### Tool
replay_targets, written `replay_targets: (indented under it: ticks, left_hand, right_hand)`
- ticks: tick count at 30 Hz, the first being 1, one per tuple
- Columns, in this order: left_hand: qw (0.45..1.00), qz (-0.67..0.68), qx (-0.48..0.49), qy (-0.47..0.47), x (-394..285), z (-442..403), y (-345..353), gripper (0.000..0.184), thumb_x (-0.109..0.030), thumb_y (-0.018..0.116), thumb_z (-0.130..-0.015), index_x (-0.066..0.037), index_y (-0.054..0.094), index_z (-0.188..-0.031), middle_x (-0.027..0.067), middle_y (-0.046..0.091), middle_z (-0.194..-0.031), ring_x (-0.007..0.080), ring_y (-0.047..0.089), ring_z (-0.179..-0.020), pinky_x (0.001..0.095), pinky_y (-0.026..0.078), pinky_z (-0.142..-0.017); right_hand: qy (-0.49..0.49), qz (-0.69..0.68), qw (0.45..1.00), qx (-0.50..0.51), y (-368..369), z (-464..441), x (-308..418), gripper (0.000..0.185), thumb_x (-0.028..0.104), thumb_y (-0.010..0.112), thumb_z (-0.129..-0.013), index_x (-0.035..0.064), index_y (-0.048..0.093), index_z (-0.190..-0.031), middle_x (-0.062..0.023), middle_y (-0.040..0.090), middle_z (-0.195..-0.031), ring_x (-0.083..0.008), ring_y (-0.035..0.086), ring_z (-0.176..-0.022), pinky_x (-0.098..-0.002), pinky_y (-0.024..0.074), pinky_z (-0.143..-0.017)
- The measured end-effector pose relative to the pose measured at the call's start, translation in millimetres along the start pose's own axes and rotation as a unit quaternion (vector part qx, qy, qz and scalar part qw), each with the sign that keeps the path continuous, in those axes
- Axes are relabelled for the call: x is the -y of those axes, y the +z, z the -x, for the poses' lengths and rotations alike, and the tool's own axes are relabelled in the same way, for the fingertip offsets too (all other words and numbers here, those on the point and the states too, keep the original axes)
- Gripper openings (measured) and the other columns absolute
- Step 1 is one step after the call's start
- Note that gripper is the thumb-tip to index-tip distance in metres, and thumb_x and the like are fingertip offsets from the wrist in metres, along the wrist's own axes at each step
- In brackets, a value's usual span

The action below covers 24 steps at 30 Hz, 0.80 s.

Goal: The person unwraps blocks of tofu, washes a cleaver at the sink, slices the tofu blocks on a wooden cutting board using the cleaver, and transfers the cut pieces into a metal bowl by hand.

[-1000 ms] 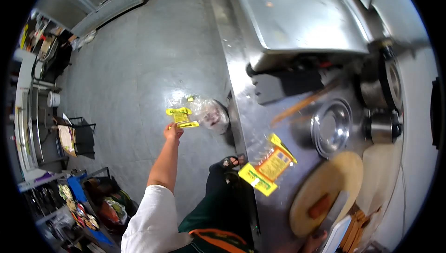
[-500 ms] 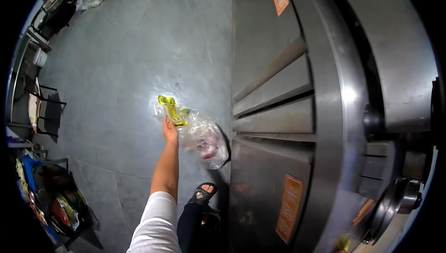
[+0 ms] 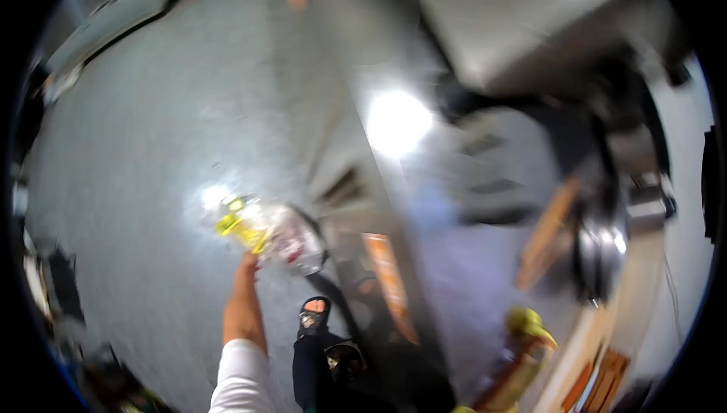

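Note:
My left hand, on a bare forearm below a white sleeve, reaches down over the grey floor. Its fingers are closed around the lower end of a yellow plastic packet, blurred by motion. Right beside the packet is a clear plastic bag with something reddish inside, low by the foot of the steel cabinet. Whether the packet and the bag touch, I cannot tell. My right hand is outside the picture.
A steel cabinet with an orange label runs along the right. On the worktop are a yellow-capped bottle, a wooden piece and a round metal pan. My sandalled foot stands near the cabinet.
The view has swung right, bringing more of the worktop and the yellow-capped bottle into sight. My left hand still grips the yellow packet beside the clear bag.

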<state>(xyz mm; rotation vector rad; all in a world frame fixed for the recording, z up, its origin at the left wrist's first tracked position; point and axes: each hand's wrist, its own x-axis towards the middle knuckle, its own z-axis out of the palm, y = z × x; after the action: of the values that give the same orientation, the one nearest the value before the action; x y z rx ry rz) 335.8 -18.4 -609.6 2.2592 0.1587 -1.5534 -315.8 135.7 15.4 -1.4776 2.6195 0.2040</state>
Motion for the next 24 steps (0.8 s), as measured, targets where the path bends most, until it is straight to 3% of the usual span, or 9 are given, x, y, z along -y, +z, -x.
replay_targets:
  ticks: [1, 2, 5, 9, 11, 13, 16, 21, 24]
  left_hand:
    - [1.0, -0.004, -0.015, 0.01, -3.7, 2.1, 0.2, 0.043, -0.039, 0.048, -0.083, -0.013, 0.047, -0.117, 0.0106, 0.055, -0.096, 0.0249, 0.053, -0.084, 0.0554, 0.039, -0.062]
    - [0.998, -0.022, -0.024, 0.049, -3.8, 2.5, 0.7, 0.041, -0.037, 0.048, -0.083, -0.012, 0.048, -0.115, 0.0115, 0.055, -0.096, 0.0258, 0.053, -0.085, 0.0539, 0.04, -0.064]
    - [0.967, -0.148, -0.059, 0.201, 3.6, 12.9, -4.8, 0.036, -0.032, 0.049, -0.082, -0.009, 0.052, -0.109, 0.0144, 0.058, -0.095, 0.0284, 0.053, -0.09, 0.0496, 0.041, -0.07]
    - [0.689, -0.5, 0.176, 0.495, 75.9, 106.6, -2.4, 0.03, -0.026, 0.05, -0.082, -0.004, 0.057, -0.101, 0.0183, 0.061, -0.093, 0.032, 0.054, -0.096, 0.0439, 0.044, -0.079]
    - [0.567, -0.542, 0.37, 0.498, 70.0, 304.7, 9.4, 0.028, -0.019, 0.045, -0.087, -0.009, 0.056, -0.11, 0.0149, 0.059, -0.106, 0.0301, 0.053, -0.104, 0.0367, 0.041, -0.089]
    - [0.583, -0.549, 0.519, 0.3, 83.2, 439.4, 8.6, 0.033, -0.025, 0.047, -0.089, -0.011, 0.053, -0.118, 0.0129, 0.056, -0.116, 0.0274, 0.051, -0.11, 0.0352, 0.039, -0.094]
    - [0.541, -0.412, 0.57, 0.461, 30.4, 622.5, 29.2, 0.024, -0.015, 0.055, -0.086, -0.01, 0.058, -0.109, 0.0127, 0.061, -0.105, 0.0266, 0.06, -0.091, 0.0343, 0.047, -0.079]
    - [0.424, -0.322, 0.285, 0.797, -37.1, 718.3, 132.1, 0.032, -0.005, 0.055, -0.078, -0.001, 0.054, -0.109, 0.0165, 0.056, -0.104, 0.0336, 0.052, -0.098, 0.0405, 0.041, -0.084]
    - [0.423, -0.298, 0.284, 0.807, -49.1, 732.3, 189.3, 0.034, -0.004, 0.058, -0.076, -0.002, 0.053, -0.109, 0.0166, 0.055, -0.106, 0.0341, 0.051, -0.1, 0.041, 0.041, -0.086]
  right_hand:
    - [-0.062, -0.024, 0.997, -0.029, 13.7, -1.2, -40.4, 0.052, 0.034, 0.051, -0.084, 0.0005, 0.04, -0.123, -0.021, 0.055, -0.1, -0.0339, 0.054, -0.091, -0.0426, 0.0453, -0.077]
    - [-0.052, -0.289, 0.954, -0.063, 43.2, -10.8, -69.1, 0.069, 0.007, 0.067, -0.07, 0.0022, 0.029, -0.127, -0.0177, 0.049, -0.118, -0.0245, 0.05, -0.107, -0.0345, 0.0407, -0.089]
    - [-0.015, -0.173, 0.98, -0.096, 33.9, 9.2, -43.8, 0.069, 0.006, 0.065, -0.07, -0.0013, 0.031, -0.13, -0.0166, 0.051, -0.116, -0.027, 0.05, -0.108, -0.0333, 0.0371, -0.093]
    - [0.053, -0.1, 0.992, -0.054, 9.3, 11.4, -6.6, 0.066, 0.0, 0.058, -0.066, 0.0052, 0.034, -0.128, -0.0195, 0.057, -0.099, -0.0315, 0.059, -0.09, -0.0346, 0.0467, -0.077]
    - [0.059, -0.125, 0.99, -0.013, 13.0, 6.4, -20.0, 0.068, 0.001, 0.057, -0.066, 0.0057, 0.032, -0.129, -0.0204, 0.059, -0.096, -0.0351, 0.06, -0.088, -0.0372, 0.0479, -0.075]
    - [0.038, -0.171, 0.983, 0.053, -2.7, 1.1, -30.7, 0.072, 0.005, 0.06, -0.065, 0.0035, 0.029, -0.13, -0.0216, 0.057, -0.102, -0.0369, 0.058, -0.092, -0.0386, 0.0471, -0.077]
    - [-0.048, -0.185, 0.98, 0.061, 0.2, -8.9, -47.1, 0.076, 0.011, 0.063, -0.064, 0.0008, 0.027, -0.131, -0.0241, 0.049, -0.115, -0.0379, 0.052, -0.101, -0.0404, 0.0438, -0.084]
    - [0.011, -0.206, 0.975, 0.08, 4.0, -12.5, -31.1, 0.074, 0.013, 0.064, -0.065, 0.005, 0.029, -0.13, -0.0252, 0.046, -0.118, -0.0383, 0.05, -0.105, -0.0411, 0.0424, -0.086]
    - [0.046, -0.123, 0.988, 0.082, 5.6, -8.6, -18.1, 0.071, 0.013, 0.062, -0.067, 0.0079, 0.029, -0.13, -0.0236, 0.047, -0.118, -0.0384, 0.051, -0.102, -0.0418, 0.0427, -0.084]
